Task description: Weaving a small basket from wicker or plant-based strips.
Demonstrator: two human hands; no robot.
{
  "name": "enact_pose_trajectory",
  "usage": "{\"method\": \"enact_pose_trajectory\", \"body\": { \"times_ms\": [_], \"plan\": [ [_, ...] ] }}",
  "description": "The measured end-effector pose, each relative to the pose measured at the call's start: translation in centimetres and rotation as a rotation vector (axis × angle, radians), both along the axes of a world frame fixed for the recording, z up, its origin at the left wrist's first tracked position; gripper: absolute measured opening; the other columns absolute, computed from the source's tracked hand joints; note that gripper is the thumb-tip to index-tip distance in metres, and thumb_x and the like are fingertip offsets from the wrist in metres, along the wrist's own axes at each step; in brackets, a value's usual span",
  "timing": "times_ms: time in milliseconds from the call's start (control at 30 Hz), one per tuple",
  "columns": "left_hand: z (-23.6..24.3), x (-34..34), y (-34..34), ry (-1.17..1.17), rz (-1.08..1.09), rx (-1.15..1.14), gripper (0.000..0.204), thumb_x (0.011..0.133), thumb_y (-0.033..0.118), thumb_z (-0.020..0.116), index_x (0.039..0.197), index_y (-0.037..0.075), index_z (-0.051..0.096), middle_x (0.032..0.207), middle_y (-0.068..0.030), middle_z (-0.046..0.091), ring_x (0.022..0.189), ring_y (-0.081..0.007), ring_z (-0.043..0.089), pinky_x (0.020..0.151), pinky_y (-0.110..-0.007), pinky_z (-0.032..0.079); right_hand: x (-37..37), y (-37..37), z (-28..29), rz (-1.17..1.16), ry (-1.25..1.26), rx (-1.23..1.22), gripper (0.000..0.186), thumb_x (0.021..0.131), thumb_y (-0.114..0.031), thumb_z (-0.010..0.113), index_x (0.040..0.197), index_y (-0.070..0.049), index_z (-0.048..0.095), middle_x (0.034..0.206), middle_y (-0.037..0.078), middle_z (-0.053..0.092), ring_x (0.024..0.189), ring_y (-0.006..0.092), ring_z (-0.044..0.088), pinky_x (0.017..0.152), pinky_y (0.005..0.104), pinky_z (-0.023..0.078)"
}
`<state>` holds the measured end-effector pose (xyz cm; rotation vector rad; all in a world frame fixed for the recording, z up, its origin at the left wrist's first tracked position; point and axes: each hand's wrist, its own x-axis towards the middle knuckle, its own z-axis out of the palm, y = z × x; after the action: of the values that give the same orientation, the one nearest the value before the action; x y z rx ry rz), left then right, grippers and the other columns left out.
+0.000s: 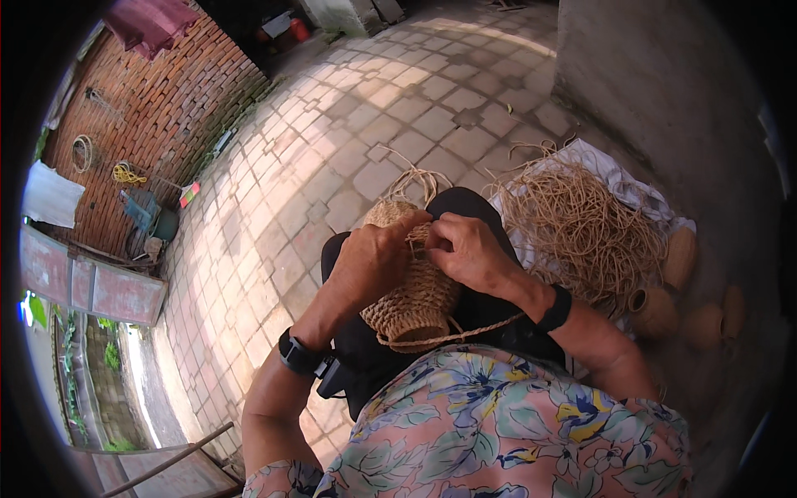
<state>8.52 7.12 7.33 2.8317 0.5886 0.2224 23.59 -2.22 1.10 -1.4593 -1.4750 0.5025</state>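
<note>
A tan woven straw basket (415, 303) lies across my lap on dark trousers, its round opening toward my body. My left hand (378, 256) rests over the upper left of the weave, with its fingers closed there and the index finger stretched toward the right hand. Close beside it, my right hand (471, 251) is closed in a pinch at the basket's upper right side; what sits between its fingertips is hidden. A twisted straw cord (473, 334) runs from the basket's mouth out to the right. Loose strand ends (419, 178) stick out beyond the far end.
To my right, a tangled heap of straw cord (581, 220) lies on a white cloth (639, 195). Several woven vessels (653, 311) sit beside it, near a grey wall (664, 100). Paving tiles (274, 224) stretch ahead, and a brick wall (174, 108) stands at the far left.
</note>
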Motion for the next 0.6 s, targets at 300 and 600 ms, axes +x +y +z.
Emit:
{"method": "enact_pose_trajectory", "body": {
  "times_ms": [300,600],
  "plan": [
    [5.1,-2.7,-0.5,-0.441,0.260,-0.317,0.037,0.075,-0.006,0.058,0.108,0.007,0.053,0.066,-0.0003,0.059,0.052,-0.0014,0.044,0.048,-0.019,0.036,-0.6,1.1,4.0,0.114,0.265,0.052,0.010,0.083,-0.006,0.062,0.091,0.000,0.062,0.077,0.004,0.059,0.065,0.0104,0.056,0.059,0.0246,0.046],
    [-0.3,-5.8,-1.9,-0.418,0.409,-0.462,0.019,0.088,0.016,0.058,0.098,0.001,0.064,0.075,-0.0099,0.066,0.064,-0.0133,0.061,0.059,-0.028,0.048,-1.8,2.3,3.3,0.266,0.507,-0.137,0.009,0.090,-0.009,0.056,0.092,-0.001,0.060,0.071,-0.001,0.058,0.058,0.0025,0.054,0.049,0.0176,0.045]
  ]
}}
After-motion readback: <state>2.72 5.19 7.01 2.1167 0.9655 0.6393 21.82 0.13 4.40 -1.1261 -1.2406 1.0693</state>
